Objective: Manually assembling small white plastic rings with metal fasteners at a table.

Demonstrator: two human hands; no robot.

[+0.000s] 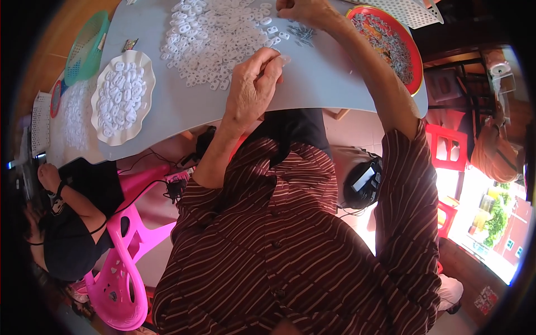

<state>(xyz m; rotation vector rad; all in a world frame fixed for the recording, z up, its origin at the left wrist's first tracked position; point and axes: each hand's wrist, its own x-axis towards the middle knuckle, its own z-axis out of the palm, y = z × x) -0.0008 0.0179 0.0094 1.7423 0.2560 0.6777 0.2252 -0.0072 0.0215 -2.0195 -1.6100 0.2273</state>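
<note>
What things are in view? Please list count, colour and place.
Flat tabletop: one, blue-grey, top
Small flat plastic pieces: many, white, heaped on tabletop
Scalloped oval dish with similar pieces: one, white, tabletop left
Shallow round basin: one, red, tabletop right
Slender metallic pins: many, grey, in basin and on tabletop
Openwork plastic basket: one, green, upper left
Moulded plastic chair: one, pink, lower left
Other people: two or more, black and orange clothing, sides
Striped shirt: one, dark red, centre
Left hand: one, bare, over tabletop
Right hand: one, bare, top edge

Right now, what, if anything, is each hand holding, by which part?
The left hand apparently pinches a small pale piece by its near edge; whether the right hand holds anything cannot be told.
</note>
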